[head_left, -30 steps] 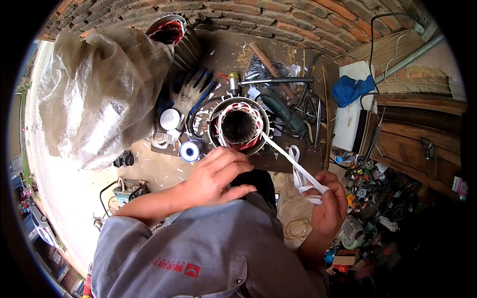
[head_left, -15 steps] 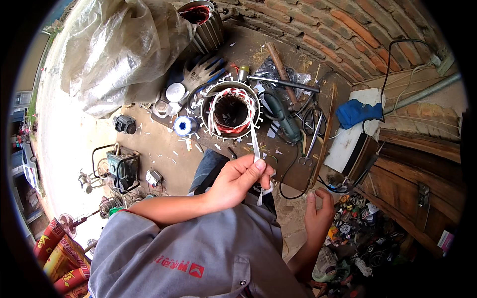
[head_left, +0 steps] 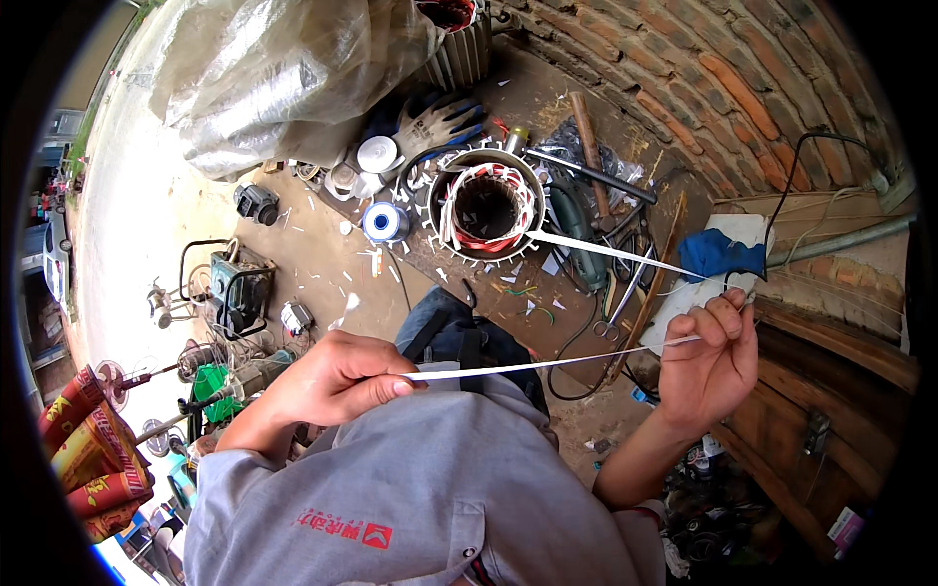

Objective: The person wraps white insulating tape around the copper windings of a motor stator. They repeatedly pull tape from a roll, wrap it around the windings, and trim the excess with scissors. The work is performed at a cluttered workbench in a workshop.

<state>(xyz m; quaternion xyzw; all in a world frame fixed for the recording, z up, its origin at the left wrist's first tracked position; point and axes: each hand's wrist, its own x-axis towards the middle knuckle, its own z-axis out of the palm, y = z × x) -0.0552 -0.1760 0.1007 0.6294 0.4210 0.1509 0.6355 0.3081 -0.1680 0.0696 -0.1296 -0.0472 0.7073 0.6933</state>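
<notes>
A motor stator stands on the work surface ahead of me, its coil ends bound in white tape with red showing through. From its near right edge a length of narrow white lacing tape stretches to my right hand. There the tape passes by the curled fingers and turns back. It runs across in front of my body to my left hand, whose thumb and finger pinch it. Both spans look taut. Neither hand touches the stator.
Around the stator lie a wire spool, gloves, a hammer, a green power tool and scissors, among paper scraps. A plastic sheet covers something at far left. A brick wall and blue cloth are right.
My left hand has moved left, drawing the tape out into a long span. My right hand has risen and moved right, and now holds the tape. The view has shifted slightly.
</notes>
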